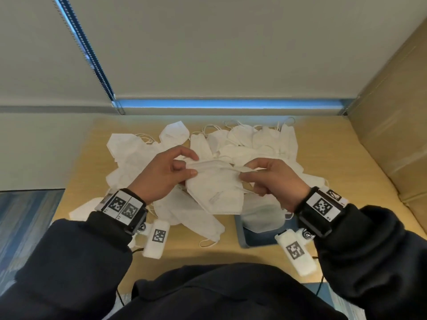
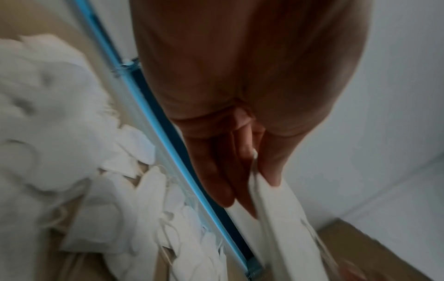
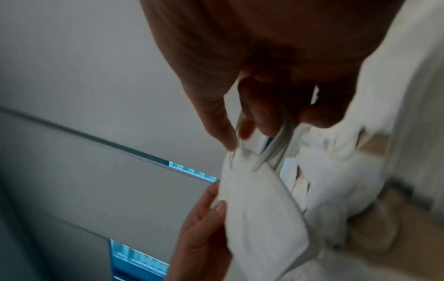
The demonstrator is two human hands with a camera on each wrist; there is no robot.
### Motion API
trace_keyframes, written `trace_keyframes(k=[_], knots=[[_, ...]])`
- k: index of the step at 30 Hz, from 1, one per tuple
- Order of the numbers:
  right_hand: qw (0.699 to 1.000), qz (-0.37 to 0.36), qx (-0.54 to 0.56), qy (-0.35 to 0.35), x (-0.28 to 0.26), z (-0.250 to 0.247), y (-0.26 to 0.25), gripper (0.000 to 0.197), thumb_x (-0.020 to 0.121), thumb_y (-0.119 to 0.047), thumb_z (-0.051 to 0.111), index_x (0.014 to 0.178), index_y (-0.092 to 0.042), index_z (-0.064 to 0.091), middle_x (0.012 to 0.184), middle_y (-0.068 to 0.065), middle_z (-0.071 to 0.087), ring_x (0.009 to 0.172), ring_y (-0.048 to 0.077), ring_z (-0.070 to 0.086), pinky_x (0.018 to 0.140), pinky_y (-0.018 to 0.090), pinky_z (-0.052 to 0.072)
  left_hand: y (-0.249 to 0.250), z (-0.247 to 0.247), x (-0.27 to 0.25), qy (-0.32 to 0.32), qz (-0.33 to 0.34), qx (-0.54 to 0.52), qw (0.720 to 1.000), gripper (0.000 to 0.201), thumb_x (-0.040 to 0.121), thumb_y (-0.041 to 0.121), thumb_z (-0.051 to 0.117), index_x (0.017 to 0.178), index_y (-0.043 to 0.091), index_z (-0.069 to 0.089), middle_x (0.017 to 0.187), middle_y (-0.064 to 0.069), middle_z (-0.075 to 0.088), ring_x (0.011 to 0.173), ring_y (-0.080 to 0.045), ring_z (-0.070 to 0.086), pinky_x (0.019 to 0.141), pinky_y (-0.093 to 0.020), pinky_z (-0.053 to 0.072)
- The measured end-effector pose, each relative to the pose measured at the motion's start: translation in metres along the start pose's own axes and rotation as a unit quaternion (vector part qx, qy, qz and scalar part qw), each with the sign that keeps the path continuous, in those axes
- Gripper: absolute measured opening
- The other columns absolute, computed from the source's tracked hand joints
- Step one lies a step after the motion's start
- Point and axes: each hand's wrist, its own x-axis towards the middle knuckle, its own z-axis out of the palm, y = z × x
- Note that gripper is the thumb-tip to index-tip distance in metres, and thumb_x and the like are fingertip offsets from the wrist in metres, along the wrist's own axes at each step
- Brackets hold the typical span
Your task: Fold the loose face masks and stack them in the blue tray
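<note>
Wooden table (image 1: 342,158) pushed up against a grey wall with a window blind (image 1: 208,54) at the far edge and a big cardboard box (image 1: 392,125) along the right side. Bare wood only at the near edge and in thin strips at left and right, so not much free room. Loose white face masks (image 1: 242,139) piled all over the middle and back of the table, some reaching almost to the far edge. Blue tray (image 1: 261,239) near the front edge, right of middle, with folded masks (image 1: 261,218) stacked in it. One white mask (image 1: 215,192) held up in the air over the pile, just left of the tray. Left hand (image 1: 161,176) pinching its left top corner between thumb and fingers. Right hand (image 1: 277,181) pinching the right top corner, fingers curled, with the thin ear loop (image 3: 276,144) caught there too. Wrist views blurry.
</note>
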Motion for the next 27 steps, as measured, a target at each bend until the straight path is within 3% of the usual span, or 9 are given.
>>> trace_keyframes(k=[2, 5, 7, 9, 12, 14, 19, 22, 27], knots=[[0.999, 0.021, -0.044, -0.006, 0.0, -0.024, 0.0, 0.016, 0.082, -0.012, 0.083, 0.087, -0.002, 0.072, 0.056, 0.001, 0.045, 0.045, 0.013, 0.032, 0.046, 0.025, 0.025, 0.01, 0.022, 0.009, 0.0, 0.01, 0.038, 0.999, 0.037, 0.097, 0.013, 0.068, 0.128, 0.032, 0.061, 0.074, -0.033, 0.063, 0.077, -0.047, 0.066, 0.081, -0.054, 0.056], [0.995, 0.029, -0.085, -0.043, -0.003, -0.052, 0.006, 0.028, 0.081, -0.013, 0.083, 0.063, -0.005, 0.063, 0.056, 0.007, 0.04, 0.049, 0.017, 0.03, 0.051, 0.029, 0.023, 0.03, 0.053, 0.018, -0.001, 0.022, 0.065, 0.998, 0.026, 0.099, 0.015, 0.064, 0.123, 0.024, 0.069, 0.077, -0.008, 0.077, 0.083, -0.03, 0.075, 0.082, -0.037, 0.061], [0.995, 0.02, -0.087, -0.053, -0.009, -0.064, 0.012, 0.034, 0.074, -0.013, 0.088, 0.078, 0.011, 0.065, 0.068, 0.022, 0.054, 0.062, 0.024, 0.043, 0.06, 0.034, 0.035, 0.039, 0.069, 0.023, -0.007, 0.025, 0.088, 0.996, 0.018, 0.096, 0.014, 0.069, 0.112, 0.021, 0.074, 0.074, -0.002, 0.076, 0.078, -0.019, 0.074, 0.082, -0.035, 0.06], [0.995, 0.009, -0.079, -0.058, -0.015, -0.078, 0.02, 0.042, 0.069, -0.011, 0.09, 0.094, 0.015, 0.068, 0.09, 0.036, 0.068, 0.077, 0.028, 0.058, 0.072, 0.036, 0.046, 0.041, 0.08, 0.027, -0.011, 0.024, 0.09, 0.996, 0.02, 0.088, 0.012, 0.078, 0.105, 0.021, 0.076, 0.076, -0.004, 0.073, 0.071, -0.018, 0.069, 0.078, -0.04, 0.06], [0.992, -0.009, -0.105, -0.063, -0.021, -0.096, 0.032, 0.009, 0.076, -0.001, 0.084, 0.083, -0.001, 0.077, 0.082, 0.016, 0.076, 0.07, 0.014, 0.068, 0.066, 0.023, 0.053, 0.035, 0.1, 0.026, -0.018, 0.032, 0.123, 0.992, 0.033, 0.08, 0.011, 0.085, 0.108, 0.027, 0.077, 0.08, -0.001, 0.075, 0.072, -0.015, 0.068, 0.076, -0.029, 0.058], [0.986, -0.017, -0.148, -0.078, -0.023, -0.106, 0.044, 0.008, 0.079, -0.005, 0.084, 0.076, -0.01, 0.078, 0.077, 0.008, 0.076, 0.067, 0.011, 0.066, 0.065, 0.022, 0.051, 0.027, 0.118, 0.022, -0.018, 0.052, 0.208, 0.976, 0.03, 0.077, 0.016, 0.088, 0.101, 0.031, 0.079, 0.084, 0.008, 0.076, 0.079, -0.008, 0.069, 0.076, -0.018, 0.054], [0.98, 0.063, -0.163, -0.099, -0.013, -0.146, 0.061, 0.001, 0.082, -0.006, 0.08, 0.083, -0.006, 0.08, 0.061, 0.011, 0.063, 0.06, 0.017, 0.054, 0.062, 0.026, 0.048, -0.005, 0.142, 0.01, -0.03, 0.005, 0.292, 0.956, 0.018, 0.081, 0.024, 0.086, 0.098, 0.023, 0.079, 0.087, 0.005, 0.075, 0.082, -0.006, 0.068, 0.082, -0.033, 0.057], [0.984, 0.092, -0.118, -0.098, -0.009, -0.162, 0.066, 0.008, 0.084, -0.002, 0.076, 0.079, -0.008, 0.08, 0.066, 0.011, 0.068, 0.063, 0.017, 0.059, 0.064, 0.023, 0.053, -0.015, 0.15, 0.005, -0.001, 0.02, 0.316, 0.949, 0.019, 0.085, 0.025, 0.082, 0.104, 0.021, 0.079, 0.092, 0.004, 0.077, 0.084, -0.008, 0.069, 0.084, -0.034, 0.057], [0.967, 0.015, -0.235, -0.098, -0.012, -0.144, 0.074, 0.006, 0.076, -0.011, 0.086, 0.076, -0.015, 0.081, 0.079, 0.013, 0.076, 0.074, 0.02, 0.065, 0.075, 0.034, 0.054, -0.021, 0.161, 0.004, -0.03, 0.086, 0.438, 0.894, 0.022, 0.093, 0.03, 0.071, 0.112, 0.022, 0.078, 0.108, 0.002, 0.078, 0.097, -0.021, 0.071, 0.086, -0.037, 0.055]])
